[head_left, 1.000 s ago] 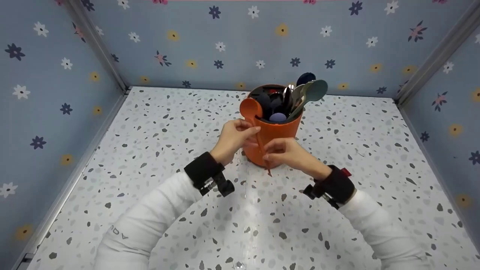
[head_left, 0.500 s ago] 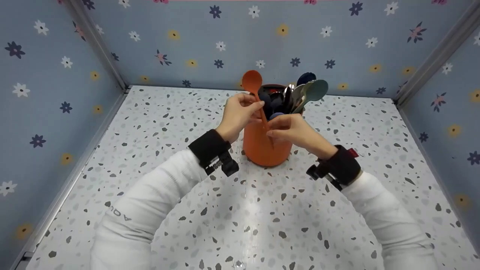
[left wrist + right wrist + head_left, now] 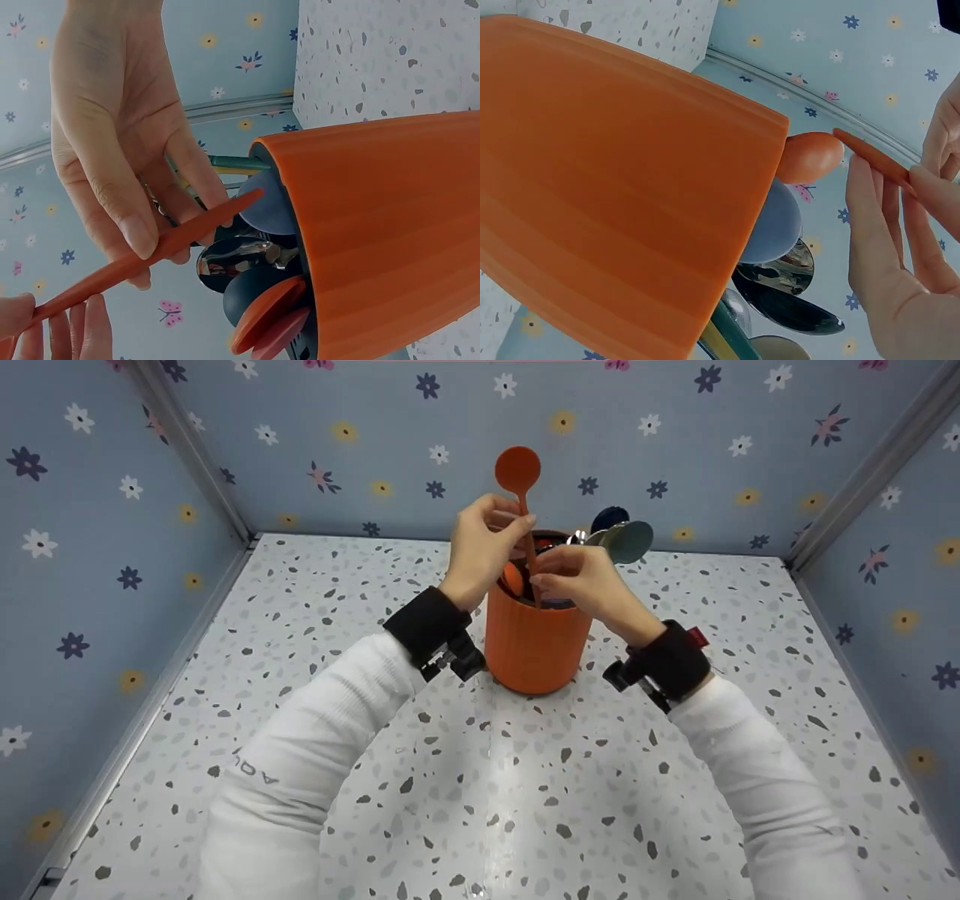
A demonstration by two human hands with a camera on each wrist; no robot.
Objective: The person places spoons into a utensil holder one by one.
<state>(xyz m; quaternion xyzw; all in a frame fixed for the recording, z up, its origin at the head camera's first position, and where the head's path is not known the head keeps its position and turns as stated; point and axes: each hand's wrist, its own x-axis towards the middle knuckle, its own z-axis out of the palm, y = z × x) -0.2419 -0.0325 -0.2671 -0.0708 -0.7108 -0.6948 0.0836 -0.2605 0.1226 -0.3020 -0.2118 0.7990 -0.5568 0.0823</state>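
Upright over the container, an orange spoon point(image 3: 517, 470) is held in both hands, round bowl at the top. My left hand point(image 3: 480, 540) pinches the handle below the bowl. Lower down, the thumb and fingers of my right hand point(image 3: 585, 574) pinch the handle near its tip. The tip points to the mouth of a round orange utensil holder point(image 3: 536, 652). Packed inside are another orange utensil point(image 3: 810, 156), a rounded blue-purple piece point(image 3: 774, 225), a shiny metal piece point(image 3: 238, 259) and a dark spoon-shaped one point(image 3: 799, 306). A grey-green spoon point(image 3: 631, 541) leans out to the right.
The holder stands on a white speckled tabletop point(image 3: 487, 780), toward the back. Flowered blue panels rise behind point(image 3: 420, 420) and on both sides. A dark blue utensil head point(image 3: 610, 517) sticks up at the holder's rear right.
Both hands have lifted the orange spoon from the holder's front side to above its mouth. The spoon now stands more upright, and the holder has stayed in place.
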